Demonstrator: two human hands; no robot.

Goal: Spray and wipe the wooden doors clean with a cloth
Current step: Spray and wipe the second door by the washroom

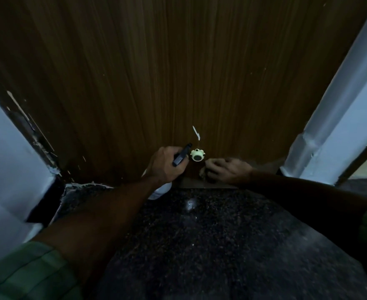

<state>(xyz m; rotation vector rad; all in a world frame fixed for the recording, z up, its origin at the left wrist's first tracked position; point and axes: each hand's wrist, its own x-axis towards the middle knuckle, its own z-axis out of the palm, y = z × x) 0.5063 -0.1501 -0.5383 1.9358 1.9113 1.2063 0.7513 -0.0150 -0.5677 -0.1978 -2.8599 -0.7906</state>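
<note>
Low against the foot of the wooden door (178, 72), both of the person's hands work close together in dim light. Their left hand (167, 164) has its fingers curled round the neck of a spray bottle (159, 190), whose black trigger head (181, 154) sticks up and to the right past the knuckles and points toward the door. The pale body of the bottle shows below the wrist, just above the dark speckled floor (210, 245).

Just right of the nozzle, a small pale round doorstop (197, 155) with a dark centre and scalloped edge sits on the door face. A short white scratch (196, 132) marks the wood directly above it.

Further right, the right hand (227, 169) lies knuckles-up against the bottom strip of the door, its fingers bent over a bunched cloth (204, 173) and pressing it to the wood. Only a small brownish wad of the cloth peeks out at the fingertips; the hand is blurred.

Both forearms reach in from the lower corners, with green sleeves (26, 276) pushed up near the elbows. Pale walls (7, 137) flank the door on either side, and the left frame edge shows chipped paint.
</note>
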